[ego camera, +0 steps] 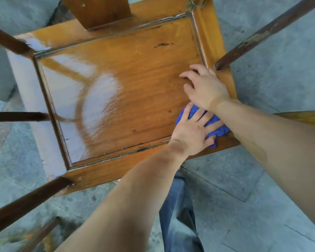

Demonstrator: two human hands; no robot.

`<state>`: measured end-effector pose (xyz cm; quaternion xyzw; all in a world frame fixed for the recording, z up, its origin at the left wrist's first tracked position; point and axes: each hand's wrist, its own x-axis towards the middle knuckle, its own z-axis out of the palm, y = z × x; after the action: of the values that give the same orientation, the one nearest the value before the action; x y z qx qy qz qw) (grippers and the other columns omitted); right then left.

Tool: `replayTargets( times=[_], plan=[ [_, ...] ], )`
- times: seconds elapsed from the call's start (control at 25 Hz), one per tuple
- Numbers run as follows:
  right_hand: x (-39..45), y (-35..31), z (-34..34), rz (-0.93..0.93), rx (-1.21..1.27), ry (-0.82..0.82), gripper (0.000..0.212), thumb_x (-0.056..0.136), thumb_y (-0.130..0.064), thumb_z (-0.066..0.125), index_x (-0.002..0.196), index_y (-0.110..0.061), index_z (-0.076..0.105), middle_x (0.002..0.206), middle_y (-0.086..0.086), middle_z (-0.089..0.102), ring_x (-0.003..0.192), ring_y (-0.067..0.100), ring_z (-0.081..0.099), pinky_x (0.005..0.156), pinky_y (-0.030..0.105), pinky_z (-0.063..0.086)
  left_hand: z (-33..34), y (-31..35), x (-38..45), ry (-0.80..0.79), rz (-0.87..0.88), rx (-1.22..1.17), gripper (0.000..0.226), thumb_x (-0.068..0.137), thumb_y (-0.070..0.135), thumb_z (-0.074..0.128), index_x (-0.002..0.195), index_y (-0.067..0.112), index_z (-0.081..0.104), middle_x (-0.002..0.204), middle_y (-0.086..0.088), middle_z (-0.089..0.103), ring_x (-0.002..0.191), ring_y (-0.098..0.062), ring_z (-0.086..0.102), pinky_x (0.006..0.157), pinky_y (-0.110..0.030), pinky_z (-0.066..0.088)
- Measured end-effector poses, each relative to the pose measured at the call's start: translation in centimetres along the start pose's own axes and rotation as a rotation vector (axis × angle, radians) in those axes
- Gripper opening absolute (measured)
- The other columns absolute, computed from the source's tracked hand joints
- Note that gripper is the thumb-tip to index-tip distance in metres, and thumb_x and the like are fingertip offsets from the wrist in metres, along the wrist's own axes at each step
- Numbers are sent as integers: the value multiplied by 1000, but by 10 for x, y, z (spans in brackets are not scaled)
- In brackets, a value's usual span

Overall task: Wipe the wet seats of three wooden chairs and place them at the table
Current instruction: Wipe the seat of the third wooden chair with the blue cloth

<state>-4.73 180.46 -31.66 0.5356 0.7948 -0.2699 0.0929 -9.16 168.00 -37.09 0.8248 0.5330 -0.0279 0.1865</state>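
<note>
I look straight down on a wooden chair seat with a raised frame around an orange-brown panel. Its left part shines with water. A blue cloth lies at the seat's near right corner. My left hand presses flat on the cloth with fingers spread. My right hand rests just beyond it on the bare seat, near the right frame edge, holding nothing. The chair's back splat rises at the top of the view.
Dark wooden arm rails slant over the seat's right and left sides. Another wooden edge shows behind my right forearm, and more wooden bars lie at the bottom left. Grey stone floor slabs surround the chair.
</note>
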Motion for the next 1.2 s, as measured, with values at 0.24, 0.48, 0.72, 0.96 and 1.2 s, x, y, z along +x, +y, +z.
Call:
replayTargets(
  times=[0.24,0.48,0.72,0.96,1.2],
  plan=[
    [-16,-5,22,-36,-170,62,51,97,-41,50,147,-33,43,164,4,24,149,32,18,113,56,25,10,-90,-131,171,-143,8,61,91,57,50,150,44,38,164,0,27,153,-24,22,120,-60,15],
    [-19,-84,57,-40,-149,1,59,99,-45,48,153,-25,33,165,9,17,149,34,13,117,54,21,3,-133,-222,141,-1164,-223,74,93,71,35,156,46,5,169,-1,-4,156,-25,-2,120,-60,5],
    [-34,-143,79,-159,8,28,47,96,-38,55,141,-25,53,148,-1,47,133,28,40,102,45,39,-26,-77,-155,5,-1268,-483,80,93,68,18,160,27,0,165,-23,-12,152,-44,2,112,-66,21],
    [-27,-144,62,-92,102,-262,69,93,-44,61,154,-38,29,138,-13,34,96,25,63,86,42,53,-38,-126,-209,286,-1056,-268,65,86,38,52,148,20,44,149,-17,42,115,-41,49,86,-50,50],
    [-17,-179,69,-97,32,-360,53,93,-30,60,141,-39,40,128,0,48,109,30,59,82,37,46,-56,-149,-210,35,-1172,-440,53,89,45,62,134,21,47,131,-7,48,124,-33,38,99,-47,38]
  ],
)
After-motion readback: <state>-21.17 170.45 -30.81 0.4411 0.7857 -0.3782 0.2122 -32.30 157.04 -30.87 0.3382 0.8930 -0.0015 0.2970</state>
